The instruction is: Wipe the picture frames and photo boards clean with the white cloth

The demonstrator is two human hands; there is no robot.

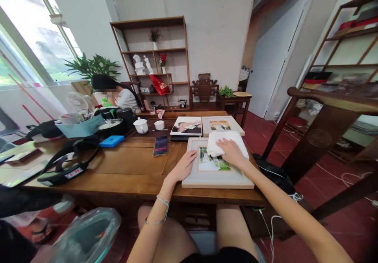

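A light wooden picture frame (218, 179) with a garden photo inside a pale mat lies flat on the table in front of me. My left hand (185, 165) grips its left edge, the fingers curled over the rim. On the frame's upper right part, my right hand (228, 150) presses a folded white cloth (238, 140) down with its fingers. The cloth covers that corner and some of the photo. Just behind lie a second framed picture (220, 124) and a white-bordered picture (186, 126) stacked on something dark.
The wooden table (126, 172) also bears a phone (160, 145), a white teapot (141, 125), a blue box (112, 141) and a black strap-like headset (71, 164). A person (124, 95) sits across. A lined bin (88, 235) stands lower left, a wooden chair (319, 129) at right.
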